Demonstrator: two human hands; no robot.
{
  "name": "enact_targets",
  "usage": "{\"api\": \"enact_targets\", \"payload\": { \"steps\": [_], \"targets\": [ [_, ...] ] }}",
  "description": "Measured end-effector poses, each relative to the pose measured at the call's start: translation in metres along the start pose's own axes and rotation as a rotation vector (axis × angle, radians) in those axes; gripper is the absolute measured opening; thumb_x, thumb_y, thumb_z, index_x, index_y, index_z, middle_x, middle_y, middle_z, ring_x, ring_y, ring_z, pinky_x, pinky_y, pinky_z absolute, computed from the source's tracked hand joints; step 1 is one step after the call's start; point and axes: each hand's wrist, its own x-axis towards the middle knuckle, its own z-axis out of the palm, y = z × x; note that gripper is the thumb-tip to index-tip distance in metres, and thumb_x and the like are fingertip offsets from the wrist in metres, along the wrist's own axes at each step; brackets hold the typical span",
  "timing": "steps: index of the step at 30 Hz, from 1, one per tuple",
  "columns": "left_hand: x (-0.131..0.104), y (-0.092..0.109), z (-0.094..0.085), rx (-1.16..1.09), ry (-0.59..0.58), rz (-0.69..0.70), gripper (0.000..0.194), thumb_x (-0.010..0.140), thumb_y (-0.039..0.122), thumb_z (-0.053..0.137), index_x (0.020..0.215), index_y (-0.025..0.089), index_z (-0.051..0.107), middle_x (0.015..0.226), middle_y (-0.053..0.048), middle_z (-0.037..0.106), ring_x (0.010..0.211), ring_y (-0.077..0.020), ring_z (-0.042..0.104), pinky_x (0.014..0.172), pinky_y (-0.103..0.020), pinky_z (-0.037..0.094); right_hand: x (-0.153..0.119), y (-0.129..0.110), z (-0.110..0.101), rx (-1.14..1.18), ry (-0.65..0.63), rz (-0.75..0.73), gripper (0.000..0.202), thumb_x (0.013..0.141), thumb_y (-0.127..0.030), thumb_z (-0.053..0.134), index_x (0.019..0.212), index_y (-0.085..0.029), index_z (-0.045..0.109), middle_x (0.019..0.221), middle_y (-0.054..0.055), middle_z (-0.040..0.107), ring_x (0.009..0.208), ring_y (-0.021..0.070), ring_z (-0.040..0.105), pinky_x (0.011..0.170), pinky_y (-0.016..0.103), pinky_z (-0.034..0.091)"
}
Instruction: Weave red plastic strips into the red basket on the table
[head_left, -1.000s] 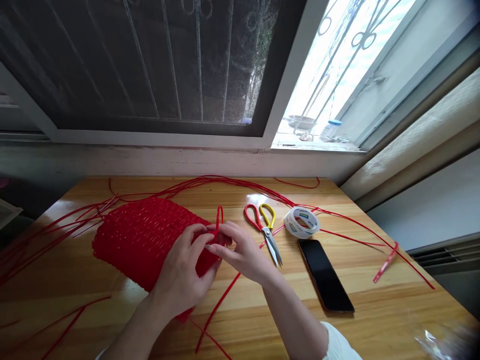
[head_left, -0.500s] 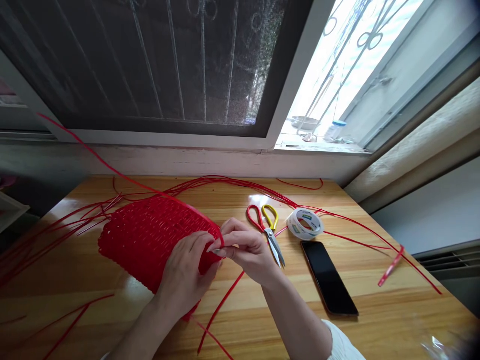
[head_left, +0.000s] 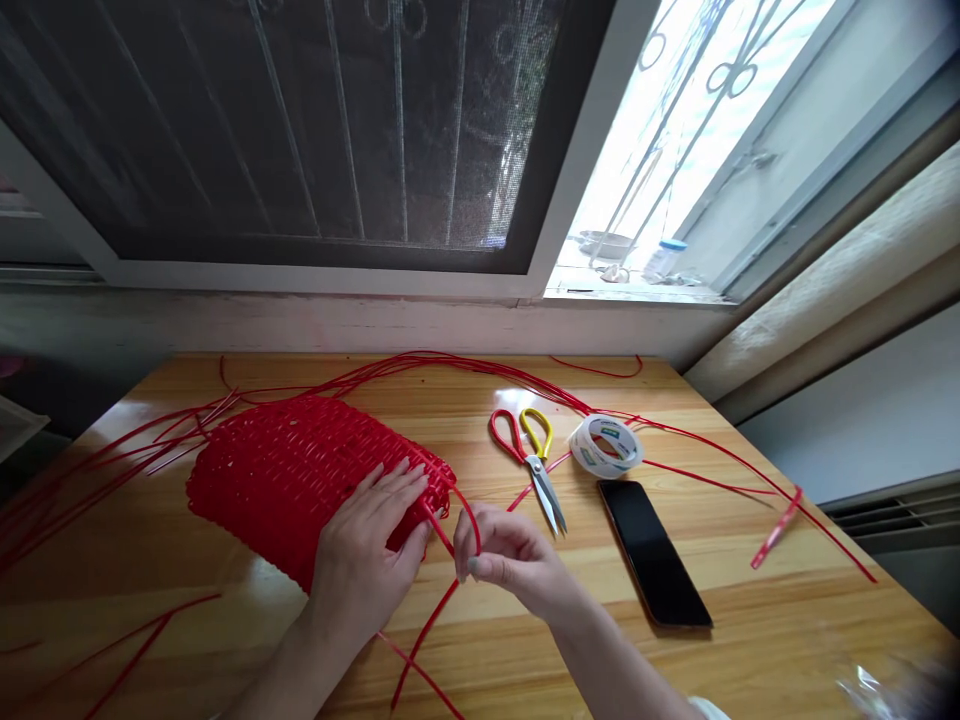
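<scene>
A red woven piece [head_left: 277, 480] lies on the wooden table, left of centre. My left hand [head_left: 367, 550] is wrapped round its right end, fingers on top and thumb at the near side. Just right of that end, my right hand [head_left: 510, 560] pinches a red strip [head_left: 469, 515] between thumb and fingers. The strip bends in a small loop from the woven edge to my fingertips. Other loose red strips [head_left: 427, 625] cross on the table below my hands.
Scissors with red and yellow handles [head_left: 541, 470], a clear tape roll [head_left: 606, 446] and a black phone [head_left: 654, 555] lie to the right. Long red strips [head_left: 450, 360] arc across the back of the table [head_left: 585, 650], below the window.
My right hand has moved down and slightly right, away from the woven edge. The long strip that stretched to the upper left is gone from there. My left hand's fingers lie flatter.
</scene>
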Motion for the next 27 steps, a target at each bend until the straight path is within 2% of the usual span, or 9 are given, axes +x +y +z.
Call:
{"api": "enact_targets", "payload": {
  "steps": [5, 8, 10, 13, 15, 16, 18, 20, 27],
  "targets": [
    [0.001, 0.001, 0.003, 0.033, -0.021, 0.059, 0.03, 0.083, 0.012, 0.052, 0.112, 0.014, 0.058, 0.114, -0.007, 0.063, 0.107, -0.0217, 0.058, 0.095, -0.041, 0.044, -0.016, 0.029, -0.012, 0.081, 0.143, 0.166, 0.013, 0.076, -0.028, 0.068, 0.074, -0.017, 0.061, 0.075, 0.002, 0.057, 0.067, 0.0105, 0.049, 0.06, 0.023, 0.038],
    [0.0, 0.0, 0.005, 0.036, -0.016, 0.121, 0.032, 0.085, 0.011, 0.05, 0.115, 0.016, 0.057, 0.118, -0.005, 0.061, 0.11, -0.021, 0.057, 0.095, -0.04, 0.044, -0.024, 0.027, -0.035, 0.001, 0.22, 0.324, 0.028, 0.068, -0.029, 0.073, 0.089, -0.018, 0.06, 0.088, 0.004, 0.062, 0.074, 0.0128, 0.054, 0.067, 0.025, 0.043],
    [0.0, -0.001, 0.006, 0.031, -0.012, 0.128, 0.033, 0.085, 0.012, 0.051, 0.118, 0.017, 0.056, 0.118, -0.004, 0.061, 0.109, -0.0195, 0.057, 0.095, -0.039, 0.045, -0.036, 0.017, -0.06, -0.245, 0.332, 0.374, 0.043, 0.064, -0.033, 0.072, 0.102, -0.018, 0.057, 0.098, 0.008, 0.062, 0.082, 0.0179, 0.057, 0.074, 0.032, 0.046],
    [-0.002, -0.002, 0.007, 0.037, -0.018, 0.131, 0.033, 0.085, 0.013, 0.052, 0.117, 0.018, 0.057, 0.116, -0.002, 0.062, 0.108, -0.018, 0.058, 0.095, -0.038, 0.045, -0.068, 0.002, -0.105, -0.954, 0.84, 0.332, 0.04, 0.075, -0.039, 0.055, 0.107, -0.015, 0.056, 0.105, 0.014, 0.061, 0.092, 0.0247, 0.056, 0.086, 0.04, 0.043],
    [-0.002, -0.002, 0.008, 0.045, -0.032, 0.136, 0.032, 0.085, 0.014, 0.051, 0.116, 0.019, 0.057, 0.115, -0.002, 0.063, 0.107, -0.0181, 0.059, 0.095, -0.038, 0.045, -0.094, -0.001, -0.13, -1.46, 1.073, 0.44, 0.051, 0.073, -0.04, 0.057, 0.113, -0.01, 0.055, 0.11, 0.018, 0.059, 0.104, 0.0325, 0.051, 0.095, 0.046, 0.036],
    [-0.003, -0.002, 0.008, 0.049, -0.041, 0.133, 0.032, 0.085, 0.014, 0.05, 0.116, 0.019, 0.057, 0.115, -0.002, 0.063, 0.106, -0.0182, 0.059, 0.094, -0.038, 0.046, -0.107, 0.0, -0.139, -1.615, 1.106, 0.516, 0.06, 0.072, -0.043, 0.058, 0.119, -0.007, 0.051, 0.114, 0.021, 0.057, 0.107, 0.0352, 0.05, 0.095, 0.047, 0.035],
    [-0.002, -0.002, 0.008, 0.049, -0.05, 0.123, 0.032, 0.085, 0.014, 0.05, 0.116, 0.019, 0.057, 0.115, -0.002, 0.063, 0.106, -0.0185, 0.059, 0.093, -0.039, 0.047, -0.126, 0.007, -0.15, -1.795, 1.072, 0.614, 0.07, 0.072, -0.049, 0.059, 0.123, -0.003, 0.048, 0.113, 0.024, 0.058, 0.105, 0.0373, 0.052, 0.093, 0.046, 0.037],
    [-0.002, -0.001, 0.008, 0.044, -0.046, 0.117, 0.031, 0.086, 0.014, 0.05, 0.115, 0.019, 0.057, 0.115, -0.002, 0.063, 0.106, -0.0186, 0.059, 0.092, -0.04, 0.047, -0.136, 0.015, -0.153, -1.883, 1.024, 0.614, 0.073, 0.073, -0.052, 0.059, 0.123, -0.001, 0.047, 0.11, 0.025, 0.06, 0.103, 0.0367, 0.053, 0.092, 0.044, 0.038],
    [-0.001, 0.0, 0.007, 0.041, -0.031, 0.115, 0.03, 0.086, 0.015, 0.052, 0.115, 0.019, 0.057, 0.114, -0.002, 0.063, 0.106, -0.0183, 0.059, 0.091, -0.04, 0.047, -0.133, 0.023, -0.149, -1.778, 1.178, 0.633, 0.07, 0.07, -0.049, 0.062, 0.119, -0.002, 0.043, 0.107, 0.024, 0.061, 0.102, 0.0349, 0.056, 0.092, 0.041, 0.037]
  ]
}}
